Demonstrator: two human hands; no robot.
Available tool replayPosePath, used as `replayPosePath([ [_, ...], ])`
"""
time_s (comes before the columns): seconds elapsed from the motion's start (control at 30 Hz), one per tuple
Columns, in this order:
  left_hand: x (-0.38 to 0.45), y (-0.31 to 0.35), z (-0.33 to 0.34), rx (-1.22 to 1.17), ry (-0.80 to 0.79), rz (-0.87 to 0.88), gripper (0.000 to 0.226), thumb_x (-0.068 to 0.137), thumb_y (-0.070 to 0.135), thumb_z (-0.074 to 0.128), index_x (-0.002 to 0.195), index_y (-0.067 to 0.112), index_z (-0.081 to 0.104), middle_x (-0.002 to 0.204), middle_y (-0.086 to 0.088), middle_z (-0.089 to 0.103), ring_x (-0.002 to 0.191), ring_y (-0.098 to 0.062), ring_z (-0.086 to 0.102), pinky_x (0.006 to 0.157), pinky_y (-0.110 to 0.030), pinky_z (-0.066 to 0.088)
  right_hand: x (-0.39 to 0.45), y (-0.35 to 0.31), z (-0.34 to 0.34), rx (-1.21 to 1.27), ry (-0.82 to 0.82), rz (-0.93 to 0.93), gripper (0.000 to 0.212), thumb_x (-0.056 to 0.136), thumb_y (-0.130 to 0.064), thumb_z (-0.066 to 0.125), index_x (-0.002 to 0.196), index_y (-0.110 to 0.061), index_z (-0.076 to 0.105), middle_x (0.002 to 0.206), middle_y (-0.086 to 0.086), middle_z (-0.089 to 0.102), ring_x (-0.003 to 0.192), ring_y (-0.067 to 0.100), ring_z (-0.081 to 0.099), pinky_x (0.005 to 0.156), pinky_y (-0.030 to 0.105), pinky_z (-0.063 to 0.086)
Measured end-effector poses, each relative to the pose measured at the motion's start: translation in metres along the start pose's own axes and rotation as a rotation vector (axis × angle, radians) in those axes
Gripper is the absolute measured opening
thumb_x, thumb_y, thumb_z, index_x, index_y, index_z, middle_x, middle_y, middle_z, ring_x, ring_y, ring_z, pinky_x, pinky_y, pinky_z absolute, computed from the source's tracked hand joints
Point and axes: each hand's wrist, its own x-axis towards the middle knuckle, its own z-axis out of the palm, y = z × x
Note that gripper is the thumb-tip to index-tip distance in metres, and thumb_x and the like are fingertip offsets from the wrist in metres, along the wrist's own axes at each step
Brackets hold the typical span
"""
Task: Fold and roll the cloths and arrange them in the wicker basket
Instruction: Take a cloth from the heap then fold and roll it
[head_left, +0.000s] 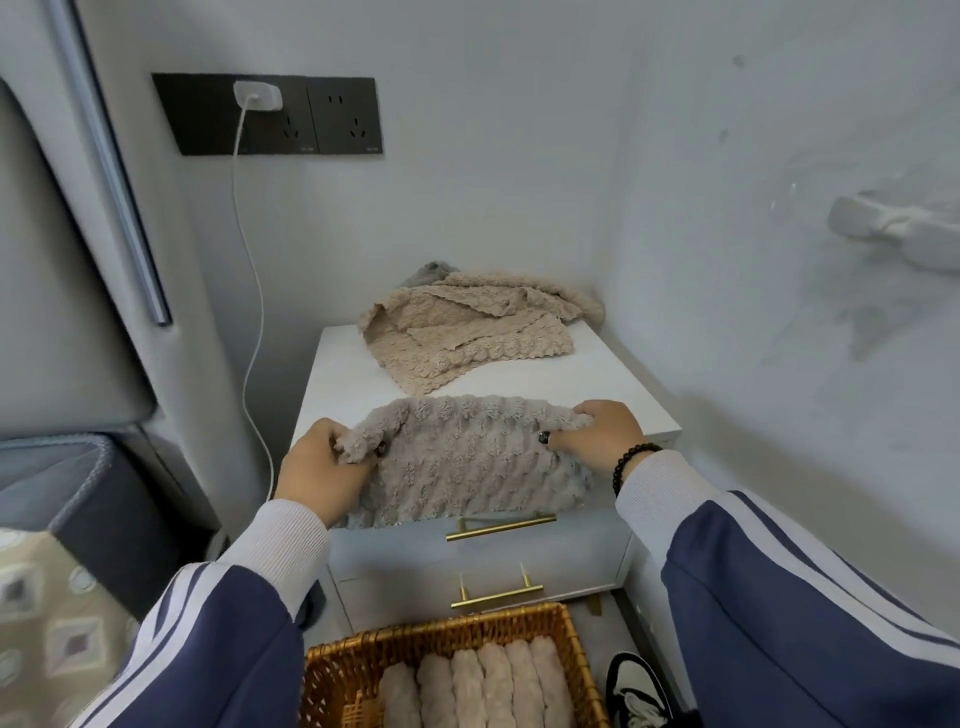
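Item: grey-beige fleece cloth (457, 462), currently being worked. It is lying across the near edge of the white bedside table (613, 374), its lower part hanging over the drawer front. The left hand (322, 462) is pinching the cloth's left corner, fingers curled round the pile; the right hand (597, 431) is gripping the right corner the same way. The top edge is arching between the two hands, so a fold appears to be starting rather than finishing.

Item: beige cloths (467, 332), unfolded, heaped loosely at 12 o'clock from the held cloth, toward the back of the table top. A bit of grey fabric is showing behind the heap at its 11 o'clock; whether that is another cloth is unclear.

Item: wicker basket (447, 636), sitting on the floor at 6 o'clock, below the drawers. Six rolled cloths (478, 686) are lying side by side inside, filling its right portion. Bare weave is showing at the left, so room for more seems to be remaining.

Progress, judged: well under way. Six rolls are stowed; one cloth is in hand, still to be folded, rolled and placed; the heap at the back is waiting untouched.

Also present: a charger (258, 96) plugged into the wall socket at 10 o'clock, and a shoe (636, 688) at 5 o'clock beside the basket.
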Motion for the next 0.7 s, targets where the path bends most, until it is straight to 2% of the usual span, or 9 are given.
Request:
replayPosePath([
  [0.13, -0.016, 0.006, -0.017, -0.42, 0.021, -0.091, 0.028, 0.08, 0.004, 0.073, 0.105, 0.013, 0.062, 0.099, -0.005, 0.068, 0.091, -0.023, 0.064, 0.086, -0.037, 0.051, -0.022, -0.01, -0.013, 0.287, 0.101, -0.025, 0.022, 0.077, -0.015, 0.076, 0.093, -0.008, 0.064, 0.097, 0.003, 0.064, 0.096, 0.024, 0.061, 0.071, 0.023, 0.046],
  [0.2, -0.024, 0.005, -0.023, -0.587, -0.004, -0.172, 0.022, 0.079, 0.0, 0.073, 0.095, 0.014, 0.066, 0.093, -0.006, 0.071, 0.082, -0.022, 0.068, 0.082, -0.036, 0.054, -0.035, -0.01, -0.015, 0.488, 0.14, 0.007, 0.024, 0.073, -0.011, 0.078, 0.095, -0.006, 0.068, 0.097, 0.01, 0.07, 0.094, 0.027, 0.067, 0.08, 0.035, 0.056],
  [0.33, -0.041, 0.006, -0.035, -0.825, -0.077, -0.286, 0.014, 0.082, -0.003, 0.067, 0.093, 0.006, 0.066, 0.072, -0.008, 0.074, 0.06, -0.017, 0.071, 0.06, -0.031, 0.06, -0.059, -0.006, -0.012, 0.624, 0.177, 0.018, 0.041, 0.065, -0.021, 0.079, 0.095, 0.003, 0.066, 0.098, 0.024, 0.069, 0.09, 0.039, 0.068, 0.082, 0.059, 0.053],
  [0.4, -0.048, 0.009, -0.041, -0.894, -0.11, -0.295, 0.008, 0.087, 0.004, 0.063, 0.094, 0.005, 0.066, 0.071, -0.007, 0.074, 0.061, -0.017, 0.072, 0.053, -0.029, 0.059, -0.06, -0.001, -0.012, 0.574, 0.198, -0.039, 0.044, 0.07, -0.026, 0.076, 0.093, 0.008, 0.06, 0.084, 0.024, 0.066, 0.071, 0.027, 0.064, 0.074, 0.044, 0.056],
  [0.43, -0.05, 0.011, -0.044, -0.917, -0.112, -0.286, 0.007, 0.089, 0.007, 0.062, 0.093, 0.006, 0.066, 0.071, -0.007, 0.074, 0.061, -0.017, 0.071, 0.051, -0.027, 0.058, -0.057, 0.0, -0.013, 0.549, 0.214, -0.065, 0.038, 0.076, -0.025, 0.073, 0.088, 0.008, 0.057, 0.071, 0.017, 0.059, 0.063, 0.02, 0.053, 0.063, 0.028, 0.049],
  [0.47, -0.052, 0.014, -0.046, -0.932, -0.104, -0.274, 0.007, 0.09, 0.01, 0.06, 0.093, 0.008, 0.066, 0.071, -0.006, 0.074, 0.061, -0.016, 0.071, 0.05, -0.026, 0.057, -0.057, 0.0, -0.015, 0.527, 0.217, -0.087, 0.031, 0.082, -0.024, 0.07, 0.085, 0.004, 0.057, 0.067, 0.009, 0.051, 0.061, 0.016, 0.047, 0.055, 0.023, 0.041],
  [0.53, -0.052, 0.018, -0.049, -0.933, -0.069, -0.248, 0.009, 0.092, 0.014, 0.059, 0.094, 0.011, 0.067, 0.072, -0.003, 0.074, 0.062, -0.014, 0.071, 0.051, -0.025, 0.057, -0.054, -0.001, -0.017, 0.476, 0.204, -0.115, 0.031, 0.087, -0.032, 0.064, 0.103, -0.005, 0.06, 0.079, 0.002, 0.059, 0.065, 0.011, 0.055, 0.059, 0.021, 0.046],
  [0.6, -0.051, 0.02, -0.048, -0.884, -0.024, -0.237, 0.01, 0.093, 0.019, 0.059, 0.094, 0.014, 0.068, 0.072, -0.001, 0.075, 0.063, -0.014, 0.071, 0.053, -0.026, 0.057, -0.05, -0.003, -0.015, 0.394, 0.2, -0.145, 0.051, 0.083, -0.049, 0.058, 0.116, -0.009, 0.057, 0.108, 0.006, 0.065, 0.093, 0.019, 0.063, 0.08, 0.032, 0.053],
  [0.7, -0.049, 0.021, -0.045, -0.793, 0.042, -0.226, 0.012, 0.093, 0.025, 0.06, 0.093, 0.017, 0.069, 0.075, 0.0, 0.075, 0.069, -0.017, 0.071, 0.066, -0.031, 0.055, -0.044, -0.007, -0.012, 0.311, 0.204, -0.155, 0.039, 0.087, -0.053, 0.051, 0.104, -0.019, 0.05, 0.105, 0.0, 0.054, 0.092, 0.016, 0.052, 0.072, 0.029, 0.043],
])
